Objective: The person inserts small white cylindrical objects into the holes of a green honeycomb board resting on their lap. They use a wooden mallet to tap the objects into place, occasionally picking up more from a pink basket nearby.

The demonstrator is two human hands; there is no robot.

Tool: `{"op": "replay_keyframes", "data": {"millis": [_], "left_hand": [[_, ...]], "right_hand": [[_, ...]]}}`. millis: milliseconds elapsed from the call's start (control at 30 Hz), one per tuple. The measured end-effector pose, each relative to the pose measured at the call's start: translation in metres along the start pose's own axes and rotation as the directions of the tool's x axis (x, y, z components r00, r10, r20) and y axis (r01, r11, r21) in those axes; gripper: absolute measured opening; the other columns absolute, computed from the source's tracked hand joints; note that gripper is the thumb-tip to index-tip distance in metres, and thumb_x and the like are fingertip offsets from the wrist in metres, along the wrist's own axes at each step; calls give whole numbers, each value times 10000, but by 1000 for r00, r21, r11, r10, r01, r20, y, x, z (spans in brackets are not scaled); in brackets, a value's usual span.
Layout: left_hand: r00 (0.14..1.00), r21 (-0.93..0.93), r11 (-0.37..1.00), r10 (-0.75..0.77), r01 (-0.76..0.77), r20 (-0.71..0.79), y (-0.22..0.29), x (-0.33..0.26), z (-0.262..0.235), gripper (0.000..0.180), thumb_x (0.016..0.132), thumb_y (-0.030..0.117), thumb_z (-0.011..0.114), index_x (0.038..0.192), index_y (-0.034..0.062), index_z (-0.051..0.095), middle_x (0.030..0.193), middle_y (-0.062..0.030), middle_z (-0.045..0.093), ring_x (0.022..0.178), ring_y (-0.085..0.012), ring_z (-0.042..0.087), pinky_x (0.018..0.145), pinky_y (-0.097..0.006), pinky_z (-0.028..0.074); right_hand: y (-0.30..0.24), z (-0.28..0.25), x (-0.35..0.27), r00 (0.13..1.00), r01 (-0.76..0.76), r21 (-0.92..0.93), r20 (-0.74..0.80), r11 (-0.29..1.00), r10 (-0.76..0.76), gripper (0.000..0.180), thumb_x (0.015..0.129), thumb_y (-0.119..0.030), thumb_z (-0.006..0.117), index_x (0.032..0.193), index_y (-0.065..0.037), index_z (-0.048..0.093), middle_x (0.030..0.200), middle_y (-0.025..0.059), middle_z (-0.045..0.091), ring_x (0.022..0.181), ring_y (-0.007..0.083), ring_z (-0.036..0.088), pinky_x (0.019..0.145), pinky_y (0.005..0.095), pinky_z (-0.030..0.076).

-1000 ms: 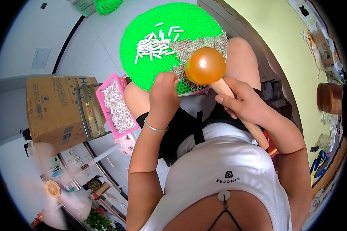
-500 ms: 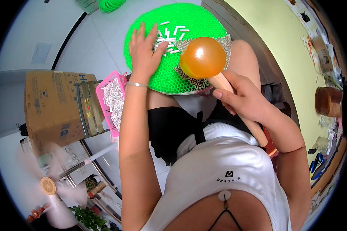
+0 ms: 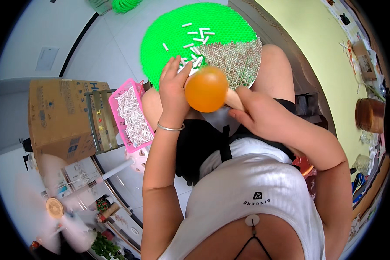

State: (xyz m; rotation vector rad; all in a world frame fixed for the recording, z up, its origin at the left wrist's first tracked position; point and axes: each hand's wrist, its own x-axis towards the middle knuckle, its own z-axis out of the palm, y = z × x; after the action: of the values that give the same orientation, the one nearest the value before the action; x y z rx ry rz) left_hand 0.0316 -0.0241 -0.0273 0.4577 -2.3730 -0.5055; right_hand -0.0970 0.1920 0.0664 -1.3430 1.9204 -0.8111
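Note:
My right hand (image 3: 258,110) is closed around the pale wooden handle of a mallet (image 3: 206,89) with a round, shiny orange head. The head hangs over the near edge of a round, bright green honeycomb board (image 3: 169,34) above my lap. Pale ring-shaped tube ends fill the board's right part. Short white tubes (image 3: 189,45) lie loose on the green, thickest by my left fingertips. My left hand (image 3: 174,84) rests at the board's near left edge, fingers stretched out and thumb apart, just left of the mallet head. That head hides part of the board's near edge.
To my left stands a pink basket (image 3: 149,135) heaped with white tubes, with a folding metal-framed seat (image 3: 99,125) and a large cardboard box (image 3: 58,117) beyond it. A fan (image 3: 55,209) spins at the lower left. A green coil (image 3: 125,4) lies on the floor beyond.
The mallet head has swung left and nearer to me with my right hand. My left hand has drawn back toward me, and the loose tubes have shifted on the board.

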Motion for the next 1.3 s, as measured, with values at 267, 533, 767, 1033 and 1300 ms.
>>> {"op": "replay_keyframes", "data": {"millis": [267,533,767,1033,1300], "left_hand": [[997,45,997,62,-64,39,21,11,-31,279,828,64,691,1101,39,743,1051,-182,682,997,-355,636,863,-428,508],[988,-165,980,-95,114,122,56,-8,-52,178,718,0,761,889,43,738,821,-108,638,716,-277,614,640,-375,490],[962,71,988,118,-139,248,58,2,-33,111,723,25,718,701,45,610,683,-117,528,641,-315,549,576,-433,426],[909,137,973,119,-187,400,68,16,-25,63,765,27,675,741,34,617,738,-137,589,696,-344,587,604,-455,458],[982,84,993,68,-84,176,31,24,-40,138,734,58,723,863,33,683,796,-146,596,779,-372,602,690,-442,508]], "right_hand": [[-4,-26,-7,977,-213,455,74,865,202,320,988,-265,632,1065,32,541,686,85,585,536,169,570,502,318,456],[13,-19,-14,963,-263,566,102,782,250,280,996,-228,622,1069,27,531,660,17,538,490,92,506,458,260,419],[12,-21,-14,945,-324,563,150,760,291,323,999,-175,606,1236,26,514,727,14,537,520,83,495,480,244,421],[14,-19,-16,960,-278,531,128,801,249,297,984,-225,638,1114,27,550,719,43,577,506,99,527,473,271,443],[-1,-11,-14,992,101,371,-113,923,-63,298,972,-231,641,1063,30,530,743,161,602,596,306,592,584,392,495]]}}
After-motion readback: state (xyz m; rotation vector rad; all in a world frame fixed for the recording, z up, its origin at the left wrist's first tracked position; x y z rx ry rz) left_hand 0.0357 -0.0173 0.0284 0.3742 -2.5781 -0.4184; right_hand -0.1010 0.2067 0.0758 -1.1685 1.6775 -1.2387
